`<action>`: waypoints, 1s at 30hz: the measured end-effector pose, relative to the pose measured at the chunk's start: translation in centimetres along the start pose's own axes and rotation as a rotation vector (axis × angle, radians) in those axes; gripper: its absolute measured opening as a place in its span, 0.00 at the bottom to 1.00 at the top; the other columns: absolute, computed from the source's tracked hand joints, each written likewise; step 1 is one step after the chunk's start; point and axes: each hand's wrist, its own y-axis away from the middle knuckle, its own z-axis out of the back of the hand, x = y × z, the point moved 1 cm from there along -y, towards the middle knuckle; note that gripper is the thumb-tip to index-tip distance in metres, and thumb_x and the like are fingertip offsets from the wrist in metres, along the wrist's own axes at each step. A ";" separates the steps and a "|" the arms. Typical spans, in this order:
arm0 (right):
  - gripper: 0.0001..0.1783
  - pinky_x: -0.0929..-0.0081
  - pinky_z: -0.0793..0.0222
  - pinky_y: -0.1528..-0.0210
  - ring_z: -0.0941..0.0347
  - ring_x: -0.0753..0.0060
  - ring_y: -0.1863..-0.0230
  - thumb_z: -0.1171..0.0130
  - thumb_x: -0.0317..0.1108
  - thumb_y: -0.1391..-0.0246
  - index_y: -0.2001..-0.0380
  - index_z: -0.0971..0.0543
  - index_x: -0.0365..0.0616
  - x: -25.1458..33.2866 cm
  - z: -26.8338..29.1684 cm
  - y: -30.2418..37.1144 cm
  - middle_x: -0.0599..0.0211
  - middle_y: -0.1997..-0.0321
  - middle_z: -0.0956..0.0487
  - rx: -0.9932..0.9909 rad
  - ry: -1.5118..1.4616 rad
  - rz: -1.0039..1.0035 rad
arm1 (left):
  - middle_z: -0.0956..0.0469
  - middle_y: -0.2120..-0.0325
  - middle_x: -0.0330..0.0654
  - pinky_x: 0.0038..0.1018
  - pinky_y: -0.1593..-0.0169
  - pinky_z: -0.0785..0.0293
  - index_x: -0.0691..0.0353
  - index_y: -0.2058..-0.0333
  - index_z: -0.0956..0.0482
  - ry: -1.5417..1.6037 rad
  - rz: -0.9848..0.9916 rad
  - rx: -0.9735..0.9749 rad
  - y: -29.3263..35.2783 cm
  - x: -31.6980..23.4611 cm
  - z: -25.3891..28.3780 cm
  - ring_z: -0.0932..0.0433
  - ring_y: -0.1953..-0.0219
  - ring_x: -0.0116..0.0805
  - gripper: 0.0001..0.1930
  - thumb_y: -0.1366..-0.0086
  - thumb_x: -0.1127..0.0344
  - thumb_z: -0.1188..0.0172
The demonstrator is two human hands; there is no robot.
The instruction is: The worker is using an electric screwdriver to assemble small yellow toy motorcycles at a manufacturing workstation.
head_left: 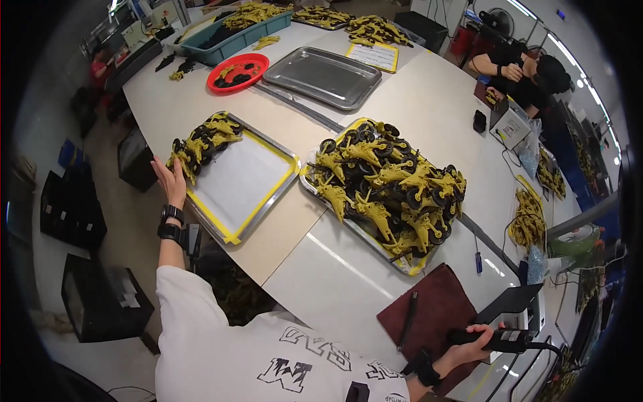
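Note:
My left hand (173,182) is at the left edge of a paper-lined metal tray (262,213) with yellow tape around its rim. Its fingers are stretched out against a row of yellow-and-black toy motorcycles (204,142) along the tray's far left side. At the lower right, my right hand (471,346) is wrapped around a black corded electric screwdriver (508,340), whose tip I cannot make out. Between the hands, a second tray (367,246) carries a heaped pile of similar toy motorcycles (392,184).
A dark red mat (435,311) with a black pen-like tool (408,320) lies near my right hand. Farther off are a bare metal tray (321,75), a red dish of black parts (260,61) and a teal bin (231,43). A co-worker (526,74) sits at the far right.

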 end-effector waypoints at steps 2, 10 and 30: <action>0.29 0.81 0.38 0.73 0.39 0.78 0.83 0.49 0.38 0.47 0.49 0.39 0.27 0.6 -0.3 0.1 0.69 0.82 0.33 -0.013 -0.003 0.025 | 0.64 0.36 0.59 0.40 0.34 0.62 0.67 0.37 0.61 -0.105 -0.212 -0.086 0.8 -3.4 1.0 0.64 0.33 0.52 0.38 0.34 0.50 0.55; 0.30 0.79 0.37 0.73 0.39 0.77 0.84 0.50 0.47 0.46 0.53 0.37 0.28 1.1 -3.7 1.5 0.70 0.84 0.34 0.015 0.036 -0.023 | 0.39 0.44 0.52 0.43 0.43 0.42 0.54 0.44 0.35 0.625 -1.103 0.548 17.3 -34.8 3.4 0.37 0.44 0.51 0.31 0.50 0.67 0.39; 0.31 0.83 0.39 0.81 0.38 0.80 0.83 0.46 0.44 0.47 0.49 0.39 0.30 1.1 -1.7 0.6 0.70 0.82 0.33 0.017 -0.030 0.044 | 0.23 0.60 0.42 0.29 0.48 0.33 0.64 0.58 0.25 0.557 -0.584 1.120 7.1 -35.3 -23.0 0.26 0.55 0.33 0.14 0.44 0.69 0.44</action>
